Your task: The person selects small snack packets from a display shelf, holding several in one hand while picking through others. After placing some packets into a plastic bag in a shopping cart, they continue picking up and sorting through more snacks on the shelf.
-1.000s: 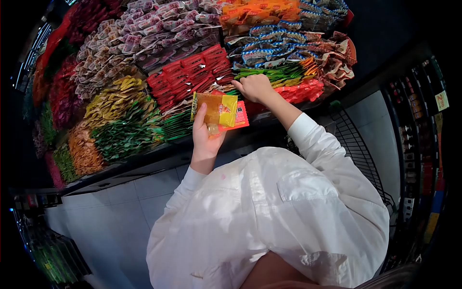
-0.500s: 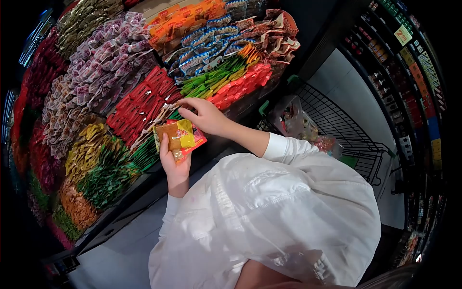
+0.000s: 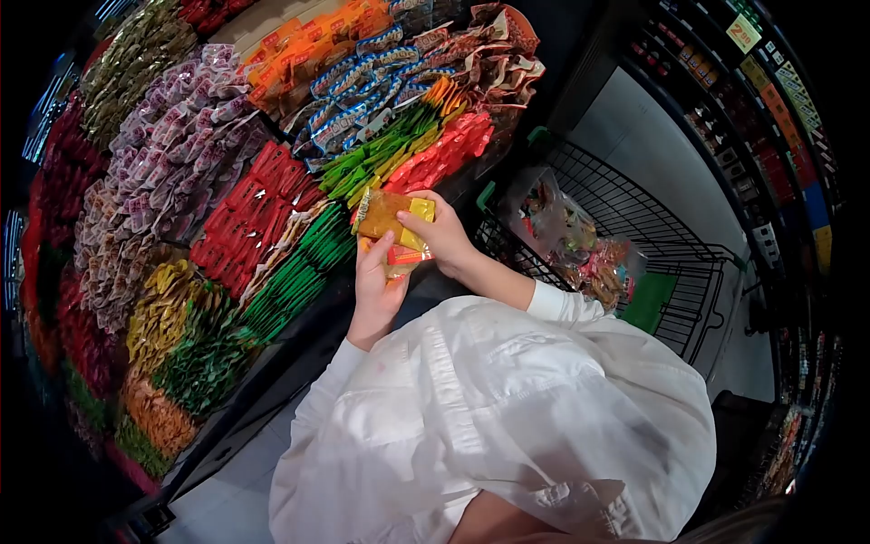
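Snack packs [image 3: 391, 216] held by both hands
Right hand [image 3: 446, 238] has left the shelf [image 3: 281, 358] and now grips them with the left hand [image 3: 376, 283].

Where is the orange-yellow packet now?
In the head view, centre, the orange-yellow packet is held between the left hand and right hand, beside the green packets.

The packet [image 3: 388, 211] is orange and yellow, the shirt [image 3: 507, 399] white.

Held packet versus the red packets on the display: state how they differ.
The held packet is orange-brown and yellow, gripped between the left hand and right hand. The red packets are red, lying piled on the display. Both are flat wrappers.
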The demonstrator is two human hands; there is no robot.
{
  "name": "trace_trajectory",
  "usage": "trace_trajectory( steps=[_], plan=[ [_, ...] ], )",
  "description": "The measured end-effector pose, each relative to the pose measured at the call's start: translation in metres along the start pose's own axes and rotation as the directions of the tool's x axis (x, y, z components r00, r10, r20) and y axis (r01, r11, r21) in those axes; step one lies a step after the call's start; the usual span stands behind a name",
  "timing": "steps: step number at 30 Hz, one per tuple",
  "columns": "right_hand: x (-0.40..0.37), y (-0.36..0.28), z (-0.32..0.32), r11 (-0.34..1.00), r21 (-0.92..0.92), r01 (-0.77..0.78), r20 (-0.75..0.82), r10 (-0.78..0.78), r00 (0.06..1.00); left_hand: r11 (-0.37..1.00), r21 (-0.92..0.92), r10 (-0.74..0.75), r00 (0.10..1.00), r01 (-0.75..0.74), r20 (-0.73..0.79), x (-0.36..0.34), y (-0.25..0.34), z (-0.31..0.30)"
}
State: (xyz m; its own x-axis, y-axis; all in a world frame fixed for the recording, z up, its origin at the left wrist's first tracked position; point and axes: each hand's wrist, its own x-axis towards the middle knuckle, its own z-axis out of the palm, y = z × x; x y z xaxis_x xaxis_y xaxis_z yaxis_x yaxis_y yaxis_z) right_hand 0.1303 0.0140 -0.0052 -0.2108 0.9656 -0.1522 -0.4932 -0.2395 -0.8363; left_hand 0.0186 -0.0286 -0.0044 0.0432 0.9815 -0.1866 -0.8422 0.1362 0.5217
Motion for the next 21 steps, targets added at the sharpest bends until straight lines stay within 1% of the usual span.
trace_trajectory(
  steps=[1,3,4,5,7,8,9,12,13,15,17,20,21],
  plan=[
    [0.004,-0.004,-0.002,1.0,0.003,-0.004,0.012,0.004,1.0,1.0,0.005,0.005,1.0,-0.005,0.011,0.007,-0.006,0.007],
    [0.014,-0.013,-0.008,0.992,-0.009,0.129,-0.103,-0.13,0.986,1.0,-0.005,-0.007,1.0,0.008,0.023,0.019,-0.022,0.023],
    [0.018,-0.02,-0.014,0.984,-0.072,0.161,-0.101,-0.168,0.981,1.0,-0.008,-0.022,1.0,0.022,0.022,0.025,-0.026,0.029],
    [0.023,-0.028,-0.021,0.985,-0.073,0.153,-0.094,-0.16,0.983,0.999,-0.014,-0.036,0.999,0.037,0.021,0.034,-0.03,0.038],
    [0.034,-0.046,-0.036,0.985,0.031,0.168,-0.108,-0.163,0.981,0.999,-0.017,-0.046,0.999,0.047,0.015,0.051,-0.041,0.056],
    [0.038,-0.056,-0.045,0.981,0.033,0.192,-0.112,-0.187,0.976,0.998,-0.016,-0.06,0.998,0.06,0.016,0.06,-0.046,0.064],
    [0.042,-0.067,-0.053,0.973,0.117,0.197,-0.115,-0.183,0.976,0.999,-0.021,-0.049,0.999,0.049,0.005,0.069,-0.053,0.071],
    [0.058,-0.088,-0.08,0.969,0.153,0.192,-0.141,-0.171,0.975,1.0,0.017,-0.016,0.994,0.014,0.112,0.093,-0.073,0.096],
    [0.065,-0.093,-0.088,0.971,0.157,0.18,-0.132,-0.16,0.978,1.0,0.017,-0.007,0.995,0.005,0.1,0.101,-0.079,0.101],
    [0.078,-0.1,-0.102,0.949,0.279,0.149,-0.154,-0.109,0.982,1.0,0.011,-0.026,0.999,0.026,0.046,0.116,-0.091,0.108],
    [0.087,-0.1,-0.113,0.948,0.297,0.11,-0.167,-0.062,0.984,0.999,0.029,-0.019,0.999,0.018,0.028,0.126,-0.101,0.106],
    [0.099,-0.106,-0.126,0.951,0.292,0.099,-0.187,-0.045,0.981,0.997,0.075,-0.019,1.0,0.02,-0.012,0.135,-0.106,0.11],
    [0.106,-0.111,-0.132,0.941,0.326,0.089,-0.158,-0.039,0.987,0.975,0.22,0.011,1.0,-0.01,-0.001,0.134,-0.104,0.115]
  ],
)
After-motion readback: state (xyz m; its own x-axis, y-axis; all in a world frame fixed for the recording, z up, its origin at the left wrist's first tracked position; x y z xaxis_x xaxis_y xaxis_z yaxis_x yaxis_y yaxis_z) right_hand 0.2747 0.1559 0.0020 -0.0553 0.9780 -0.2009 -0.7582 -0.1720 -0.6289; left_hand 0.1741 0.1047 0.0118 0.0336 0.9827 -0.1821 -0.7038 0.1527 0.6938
